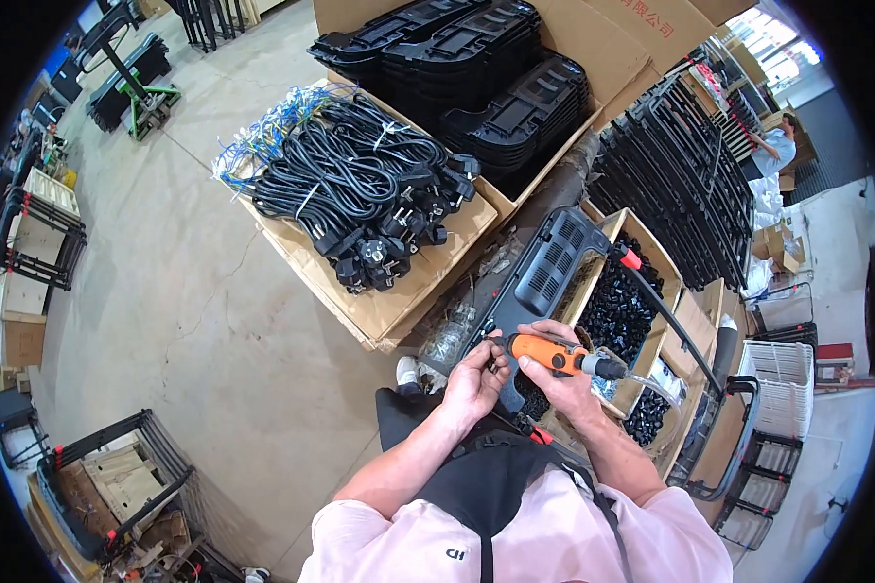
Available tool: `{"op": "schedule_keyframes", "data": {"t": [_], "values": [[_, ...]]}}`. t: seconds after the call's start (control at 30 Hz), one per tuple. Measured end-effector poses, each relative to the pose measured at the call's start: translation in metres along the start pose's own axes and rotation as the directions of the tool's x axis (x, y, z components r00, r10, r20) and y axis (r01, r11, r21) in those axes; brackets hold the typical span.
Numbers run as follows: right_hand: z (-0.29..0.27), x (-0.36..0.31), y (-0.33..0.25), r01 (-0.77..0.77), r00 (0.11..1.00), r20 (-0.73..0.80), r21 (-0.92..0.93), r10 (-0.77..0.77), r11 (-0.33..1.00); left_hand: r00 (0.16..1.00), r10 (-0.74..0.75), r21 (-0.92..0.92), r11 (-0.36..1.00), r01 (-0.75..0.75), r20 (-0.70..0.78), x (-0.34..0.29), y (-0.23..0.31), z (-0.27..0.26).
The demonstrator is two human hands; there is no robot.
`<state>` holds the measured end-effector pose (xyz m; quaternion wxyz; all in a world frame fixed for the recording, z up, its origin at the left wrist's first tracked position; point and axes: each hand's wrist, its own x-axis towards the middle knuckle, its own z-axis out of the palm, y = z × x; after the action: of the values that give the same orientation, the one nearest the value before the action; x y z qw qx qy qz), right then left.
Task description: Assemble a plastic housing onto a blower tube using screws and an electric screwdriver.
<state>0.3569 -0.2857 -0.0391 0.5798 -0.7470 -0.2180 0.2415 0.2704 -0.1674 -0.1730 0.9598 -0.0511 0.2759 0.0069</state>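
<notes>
My right hand [572, 387] is wrapped round an orange electric screwdriver [537, 350] with a black rear end and a cord. The tool lies almost level, its tip pointing left. At that tip my left hand [473, 385] has its fingers pinched together; whatever is between them is too small to make out. Just beyond both hands lies a long black plastic housing [551, 264] with vent slots, tilted across the bench. A black tubular frame [673, 316] with red end pieces runs along its right side.
Bundled black power cords [335, 175] with plugs cover a cardboard box at the far left. Behind them, black moulded covers [520, 112] fill a carton. A wooden bin of small black parts [617, 301] stands right of the housing. Several black frames [681, 175] are stacked beyond.
</notes>
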Motion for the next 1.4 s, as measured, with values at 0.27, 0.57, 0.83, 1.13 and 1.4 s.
{"op": "schedule_keyframes", "data": {"t": [0.27,0.57,0.83,1.13,1.4], "values": [[0.016,0.011,-0.018,0.022,0.998,0.069,-0.197,-0.008,0.980,0.996,-0.060,0.152,0.986,0.069,-0.065,-0.010,-0.006,0.011],[0.021,0.014,-0.021,0.038,0.998,0.066,-0.264,-0.021,0.964,0.969,-0.186,0.332,0.915,0.231,-0.161,-0.015,-0.010,0.019],[-0.044,-0.055,-0.046,0.026,0.933,-0.361,0.021,-0.016,0.999,0.951,-0.309,0.361,0.886,0.291,-0.010,0.016,-0.031,0.028],[-0.078,-0.249,-0.031,0.058,0.338,-0.876,0.384,0.344,0.921,0.888,-0.459,0.673,0.654,0.344,-0.008,0.093,-0.114,0.089],[-0.058,-0.369,0.034,0.097,0.059,-0.828,0.560,0.557,0.822,0.935,-0.355,0.959,0.268,0.091,0.011,0.112,-0.137,0.072]]}}
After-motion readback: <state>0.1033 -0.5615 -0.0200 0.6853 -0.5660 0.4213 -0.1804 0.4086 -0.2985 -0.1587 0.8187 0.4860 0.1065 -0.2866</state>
